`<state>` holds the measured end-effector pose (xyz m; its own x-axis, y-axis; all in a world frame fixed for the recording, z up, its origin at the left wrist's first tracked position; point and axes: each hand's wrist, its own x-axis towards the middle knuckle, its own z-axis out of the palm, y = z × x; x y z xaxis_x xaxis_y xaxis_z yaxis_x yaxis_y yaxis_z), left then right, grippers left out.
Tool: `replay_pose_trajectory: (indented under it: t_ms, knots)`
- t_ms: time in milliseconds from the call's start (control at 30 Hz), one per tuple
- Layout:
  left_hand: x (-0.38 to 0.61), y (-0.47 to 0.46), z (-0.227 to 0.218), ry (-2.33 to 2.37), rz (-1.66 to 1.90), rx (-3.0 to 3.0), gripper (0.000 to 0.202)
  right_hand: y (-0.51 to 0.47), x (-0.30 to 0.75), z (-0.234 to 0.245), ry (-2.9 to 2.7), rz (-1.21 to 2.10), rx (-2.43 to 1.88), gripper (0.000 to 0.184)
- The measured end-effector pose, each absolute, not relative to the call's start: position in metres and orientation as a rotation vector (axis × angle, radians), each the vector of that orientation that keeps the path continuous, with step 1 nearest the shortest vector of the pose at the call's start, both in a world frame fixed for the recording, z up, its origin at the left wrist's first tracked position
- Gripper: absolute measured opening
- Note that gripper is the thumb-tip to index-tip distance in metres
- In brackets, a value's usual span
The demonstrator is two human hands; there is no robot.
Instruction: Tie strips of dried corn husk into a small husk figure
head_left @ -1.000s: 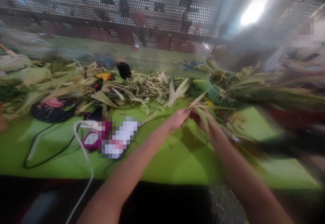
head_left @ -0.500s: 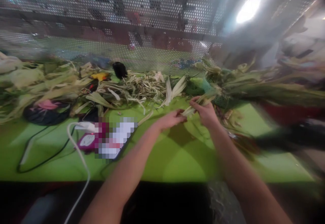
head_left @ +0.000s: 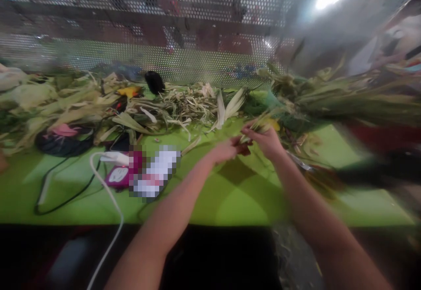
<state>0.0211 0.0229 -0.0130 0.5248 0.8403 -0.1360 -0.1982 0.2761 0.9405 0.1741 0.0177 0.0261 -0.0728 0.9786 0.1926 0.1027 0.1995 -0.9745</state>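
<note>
The left hand (head_left: 226, 151) and right hand (head_left: 265, 141), two in all, both pinch one small bunch of husk (head_left: 259, 125) above the green table (head_left: 213, 211), closer together than half a second ago. Leftward lie one purple box (head_left: 115, 177) and one white cable (head_left: 122, 217); beyond, husk strips (head_left: 197, 106) defy counting.

Your green table (head_left: 213, 209) carries husks (head_left: 130, 122) along its back. Nearer you lie 1 phone (head_left: 156, 172) and, just left of it, 1 purple device (head_left: 118, 176).
</note>
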Motion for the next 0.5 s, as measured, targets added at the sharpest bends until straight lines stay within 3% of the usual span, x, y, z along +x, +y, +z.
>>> replay_pose_trajectory:
  t_ms: [167,333,500]
  knots:
    - [0.021,0.029,-0.005,0.670,1.028,0.762,0.020,0.021,0.176,0.024,-1.347,0.979,-1.053,0.049]
    - [0.014,0.039,-0.001,0.700,1.245,0.476,0.017,0.017,0.169,0.018,-1.624,0.952,-1.165,0.039]
    - [0.023,0.037,-0.008,0.684,1.277,0.389,0.013,0.007,0.159,0.008,-1.871,0.666,-1.186,0.024]
